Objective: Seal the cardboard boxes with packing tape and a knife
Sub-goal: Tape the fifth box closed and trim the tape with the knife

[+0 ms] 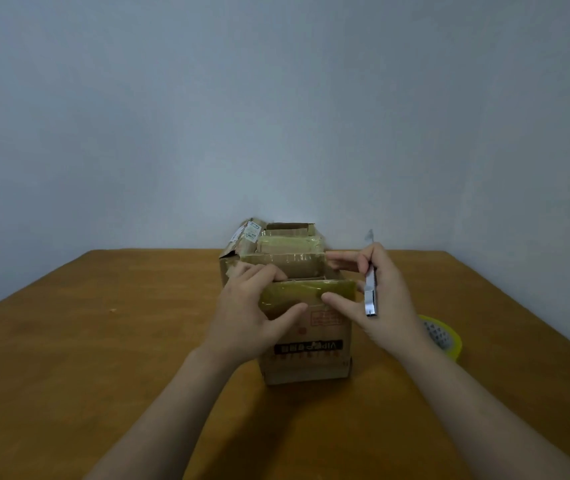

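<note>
I judge the front box [311, 362], at the middle of the desk [103, 341], to be nearly sealed: a glossy yellowish tape [290, 294] strip lies over its top edge and down the near face. My left hand [252, 306] curls over that edge, thumb on the front, its grip clamped on the box. My right hand [377, 292] has its grip around the knife [370, 292], blade end up, while its thumb presses the tape flat. So the cut looks done and only the smoothing is left here. The roll [448, 336] sits by the right wrist, toward the desk's right edge. The rear boxes [290, 244] near the far edge show some tape; the last one may be open, but I cannot tell.
</note>
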